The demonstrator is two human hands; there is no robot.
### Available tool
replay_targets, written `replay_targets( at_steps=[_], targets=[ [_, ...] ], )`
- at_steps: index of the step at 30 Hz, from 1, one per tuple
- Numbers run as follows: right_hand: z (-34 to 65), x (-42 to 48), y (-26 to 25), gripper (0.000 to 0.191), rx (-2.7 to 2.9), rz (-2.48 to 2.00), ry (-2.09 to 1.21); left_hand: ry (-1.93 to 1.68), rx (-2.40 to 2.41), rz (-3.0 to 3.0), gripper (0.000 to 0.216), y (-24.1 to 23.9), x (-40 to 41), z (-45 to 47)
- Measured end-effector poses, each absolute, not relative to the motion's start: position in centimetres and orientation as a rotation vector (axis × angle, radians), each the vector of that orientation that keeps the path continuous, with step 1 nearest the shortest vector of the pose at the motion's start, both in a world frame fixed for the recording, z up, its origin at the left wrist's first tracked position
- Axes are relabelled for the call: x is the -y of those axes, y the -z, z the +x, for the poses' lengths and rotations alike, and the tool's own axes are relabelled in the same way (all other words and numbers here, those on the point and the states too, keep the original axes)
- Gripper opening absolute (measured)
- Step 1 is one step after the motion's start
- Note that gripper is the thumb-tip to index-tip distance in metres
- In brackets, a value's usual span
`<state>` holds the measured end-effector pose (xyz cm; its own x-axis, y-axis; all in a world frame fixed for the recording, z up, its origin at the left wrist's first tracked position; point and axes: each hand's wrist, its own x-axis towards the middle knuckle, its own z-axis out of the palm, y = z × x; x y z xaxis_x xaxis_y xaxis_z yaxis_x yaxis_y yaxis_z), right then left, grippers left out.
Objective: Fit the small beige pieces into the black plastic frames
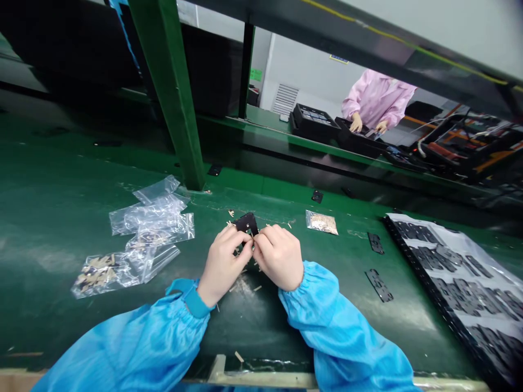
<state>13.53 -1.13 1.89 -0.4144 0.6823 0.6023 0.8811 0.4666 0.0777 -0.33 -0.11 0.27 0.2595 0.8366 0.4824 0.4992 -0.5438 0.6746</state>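
Black plate [247,222], one piece, small, with cut-outs. Location: between the hands, just above the middle of the counter [343,267], tilted; near portion hidden by fingers.

Left hand [226,262]: thumb and index finger closed on the near side of the plate. Right hand [280,256]: fingers curled, tips meeting the left hand's at the plate's right edge; whether they grip the plate or some small piece cannot be told.

Loose tan strips [257,288]: several, scattered around and below the hands. Bag of tan strips [98,271]: one, clear, lying flat at left. Clear plastic bags [157,218]: several, overlapping, just beyond it. Small bag [322,222]: one, filled with tan pieces, right of the hands.

Dark parts [379,285]: two, lying between the hands and the tray, one farther off than the other. Tray [427,283]: black rim, pale lining, rows of similar dark parts, far right.

Co-worker in pink sleeves [355,99]: one, across the counter, hands at dark items.

Step in hand, by judgement: close fingertip work at the plate's edge. Next move, by judgement: calls for a steady left hold and a fine, lightly pressed right fingertip.
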Motion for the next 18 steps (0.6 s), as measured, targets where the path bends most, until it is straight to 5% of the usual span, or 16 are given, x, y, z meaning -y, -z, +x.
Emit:
replay_targets(
  at_steps=[18],
  targets=[
    [14.9, 1.3, -3.0, 0.015, 2.169, -1.373, 0.402, -1.177, -1.208, 2.11, 0.017, -0.8, 0.0, -0.6]
  ],
)
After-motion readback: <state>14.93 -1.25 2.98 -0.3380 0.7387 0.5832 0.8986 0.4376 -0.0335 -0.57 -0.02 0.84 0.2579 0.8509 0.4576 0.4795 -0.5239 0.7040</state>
